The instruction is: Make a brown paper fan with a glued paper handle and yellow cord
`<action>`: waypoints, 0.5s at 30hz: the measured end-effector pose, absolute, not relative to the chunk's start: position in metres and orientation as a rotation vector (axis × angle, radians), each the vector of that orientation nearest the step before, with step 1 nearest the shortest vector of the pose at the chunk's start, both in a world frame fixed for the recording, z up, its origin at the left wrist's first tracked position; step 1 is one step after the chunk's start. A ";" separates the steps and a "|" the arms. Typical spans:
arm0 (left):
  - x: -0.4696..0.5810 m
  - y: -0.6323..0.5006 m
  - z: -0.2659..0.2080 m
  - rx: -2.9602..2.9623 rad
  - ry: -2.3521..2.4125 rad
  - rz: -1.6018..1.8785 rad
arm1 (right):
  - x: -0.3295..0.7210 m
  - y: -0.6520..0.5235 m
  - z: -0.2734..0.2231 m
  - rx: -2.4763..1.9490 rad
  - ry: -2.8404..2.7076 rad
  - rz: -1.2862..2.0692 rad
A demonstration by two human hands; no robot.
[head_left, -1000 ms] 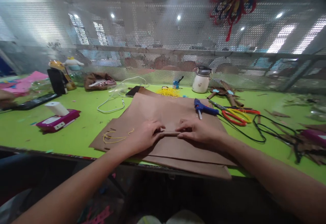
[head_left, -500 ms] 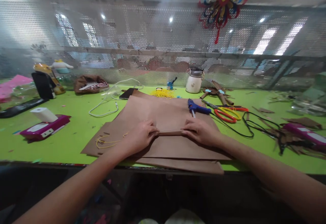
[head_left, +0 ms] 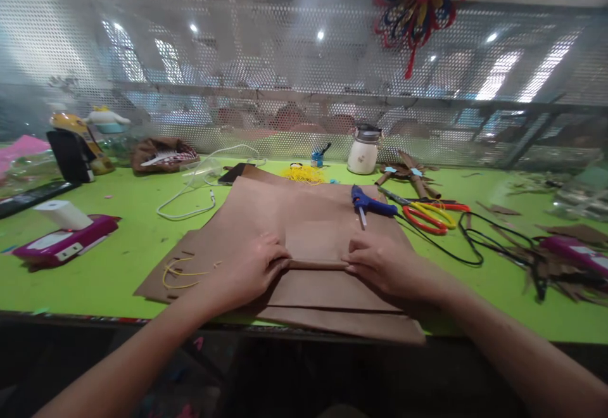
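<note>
A small brown paper roll [head_left: 317,265] lies crosswise between my hands, with a flat rectangle of the same paper [head_left: 316,239] stretching away behind it. At its left end, my left hand [head_left: 259,266] is closed, thumb and fingertips pinching the roll. My right hand [head_left: 387,265] pinches the right end the same way. Underneath are large sheets of brown kraft paper [head_left: 256,206], stacked unevenly. Thin yellow string [head_left: 178,286] and short brown bits rest on the sheets left of my left hand. Beyond my right hand lies a blue glue gun [head_left: 373,204], a clear glue stick showing under it.
Scissors with orange and yellow handles [head_left: 430,216] and a black cord [head_left: 444,247] lie right. Purple power strips [head_left: 71,240] sit at both sides. A white jar [head_left: 363,152], yellow shreds [head_left: 304,174] and a white cable [head_left: 185,215] are farther back on the green table [head_left: 118,266].
My hands and the roll have come slightly nearer to me, and the hands are a bit farther apart. More of the flat paper rectangle shows behind the roll. The view has shifted slightly.
</note>
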State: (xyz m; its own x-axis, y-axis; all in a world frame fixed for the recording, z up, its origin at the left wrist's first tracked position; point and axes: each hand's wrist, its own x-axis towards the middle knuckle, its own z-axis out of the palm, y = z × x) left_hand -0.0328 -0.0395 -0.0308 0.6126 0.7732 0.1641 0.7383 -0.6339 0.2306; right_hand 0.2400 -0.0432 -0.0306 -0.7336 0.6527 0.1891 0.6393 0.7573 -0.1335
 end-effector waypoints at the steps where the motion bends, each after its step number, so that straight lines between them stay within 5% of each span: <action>1: -0.033 -0.040 -0.031 2.694 1.270 0.366 | 0.240 -0.044 -0.031 -1.016 -2.732 0.074; 15: -0.035 -0.042 -0.034 2.662 1.233 0.511 | 0.246 -0.030 -0.041 -0.985 -2.646 0.244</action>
State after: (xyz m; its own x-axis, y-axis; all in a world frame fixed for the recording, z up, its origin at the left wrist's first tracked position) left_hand -0.0352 -0.0420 -0.0344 0.6010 0.7631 0.2376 0.7072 -0.6463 0.2867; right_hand 0.2456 -0.0300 -0.0410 -0.7172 0.6598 0.2243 0.6077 0.7497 -0.2619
